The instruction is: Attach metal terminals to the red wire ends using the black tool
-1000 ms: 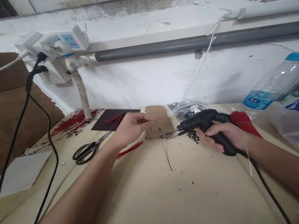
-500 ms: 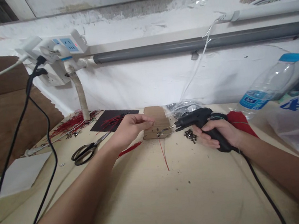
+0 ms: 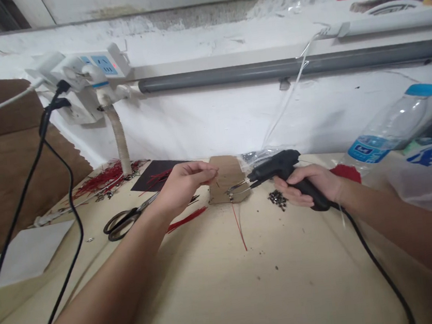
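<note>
My right hand (image 3: 306, 185) is wrapped around the handle of a black soldering gun (image 3: 277, 165), its metal tip pointing left over a small piece of cardboard (image 3: 228, 168). The tip is at a tiny metal part on the cardboard's front edge; whether they touch I cannot tell. From that part a thin red wire (image 3: 240, 229) runs down onto the table. Left of the tip, my left hand (image 3: 187, 183) hovers by the cardboard with thumb and forefinger pinched; what they hold is too small to make out. Below it lies a bundle of red wires (image 3: 187, 220).
Black-handled scissors (image 3: 123, 223) lie left of my forearm. Small dark parts (image 3: 278, 199) are heaped beneath the gun. A black sheet (image 3: 143, 176) and a red wire pile (image 3: 103, 180) sit at back left. A bottle (image 3: 391, 126) leans at right; the gun's cord (image 3: 375, 258) trails frontward.
My right hand and the soldering gun have shifted slightly left and up. The left hand has drawn back slightly left, still pinched. The view has moved a little.
</note>
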{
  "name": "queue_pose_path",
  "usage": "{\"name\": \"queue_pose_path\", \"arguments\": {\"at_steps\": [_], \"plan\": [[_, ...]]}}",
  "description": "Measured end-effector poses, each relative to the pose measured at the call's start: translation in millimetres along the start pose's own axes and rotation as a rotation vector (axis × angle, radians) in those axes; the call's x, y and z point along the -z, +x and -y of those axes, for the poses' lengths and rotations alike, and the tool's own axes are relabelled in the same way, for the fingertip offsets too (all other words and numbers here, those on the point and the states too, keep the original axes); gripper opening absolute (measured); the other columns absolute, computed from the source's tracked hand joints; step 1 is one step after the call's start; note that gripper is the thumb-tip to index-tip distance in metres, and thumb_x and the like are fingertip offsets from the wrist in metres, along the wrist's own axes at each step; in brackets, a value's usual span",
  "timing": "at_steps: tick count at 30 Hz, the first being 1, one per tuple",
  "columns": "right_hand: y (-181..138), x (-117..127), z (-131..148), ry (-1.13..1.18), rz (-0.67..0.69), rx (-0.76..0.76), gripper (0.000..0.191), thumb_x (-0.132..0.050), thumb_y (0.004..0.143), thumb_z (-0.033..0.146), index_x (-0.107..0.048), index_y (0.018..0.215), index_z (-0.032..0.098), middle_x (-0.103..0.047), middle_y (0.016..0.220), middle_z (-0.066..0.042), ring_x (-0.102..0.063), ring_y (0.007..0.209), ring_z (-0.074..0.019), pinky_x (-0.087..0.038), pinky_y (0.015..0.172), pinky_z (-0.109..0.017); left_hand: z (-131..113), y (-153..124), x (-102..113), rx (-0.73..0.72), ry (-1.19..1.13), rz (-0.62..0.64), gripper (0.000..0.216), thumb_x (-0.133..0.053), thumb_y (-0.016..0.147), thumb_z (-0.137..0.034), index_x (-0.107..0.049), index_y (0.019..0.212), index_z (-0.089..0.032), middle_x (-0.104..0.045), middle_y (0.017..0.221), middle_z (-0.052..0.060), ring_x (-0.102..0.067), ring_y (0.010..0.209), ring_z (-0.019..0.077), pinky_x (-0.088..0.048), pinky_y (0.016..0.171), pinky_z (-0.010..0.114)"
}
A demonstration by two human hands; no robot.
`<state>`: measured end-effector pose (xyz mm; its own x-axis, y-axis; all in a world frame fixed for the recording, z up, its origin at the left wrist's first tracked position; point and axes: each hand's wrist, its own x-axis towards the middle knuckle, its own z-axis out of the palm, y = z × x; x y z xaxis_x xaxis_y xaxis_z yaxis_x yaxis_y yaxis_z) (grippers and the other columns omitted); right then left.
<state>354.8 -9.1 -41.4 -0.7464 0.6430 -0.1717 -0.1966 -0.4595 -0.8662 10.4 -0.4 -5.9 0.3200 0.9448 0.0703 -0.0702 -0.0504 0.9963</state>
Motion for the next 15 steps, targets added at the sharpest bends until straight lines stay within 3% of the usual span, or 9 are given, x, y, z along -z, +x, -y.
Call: {"name": "queue_pose_path", "arguments": {"at_steps": [7, 15], "plan": [[25.2, 6.4, 10.2, -0.045, 0.027, -0.005, 0.010, -0.060, 0.084, 0.020, -0.067, 0.084, 0.013, -0.062, 0.061, -0.002, -0.054, 0.041, -0.0123, -0.047, 0.041, -0.023, -4.9, 3.8, 5.2, 0.009, -0.114, -0.121, 0.011, -0.084, 0.074, -0.024, -0.081, 0.082, -0.017, -0.076, 0.092, 0.007, -0.067, 0.081, 0.0156, -0.052, 0.088, 0.034], [27.8, 0.3, 16.3, -0.039, 0.001, 0.062, 0.009, -0.063, 0.080, 0.022, -0.066, 0.084, 0.014, -0.061, 0.062, -0.001, -0.052, 0.040, -0.0112, -0.046, 0.040, -0.023, -9.3, 3.2, 5.9, 0.021, -0.141, -0.138, 0.013, -0.086, 0.072, -0.023, -0.081, 0.081, -0.015, -0.075, 0.090, 0.008, -0.065, 0.082, 0.0164, -0.052, 0.088, 0.035]]}}
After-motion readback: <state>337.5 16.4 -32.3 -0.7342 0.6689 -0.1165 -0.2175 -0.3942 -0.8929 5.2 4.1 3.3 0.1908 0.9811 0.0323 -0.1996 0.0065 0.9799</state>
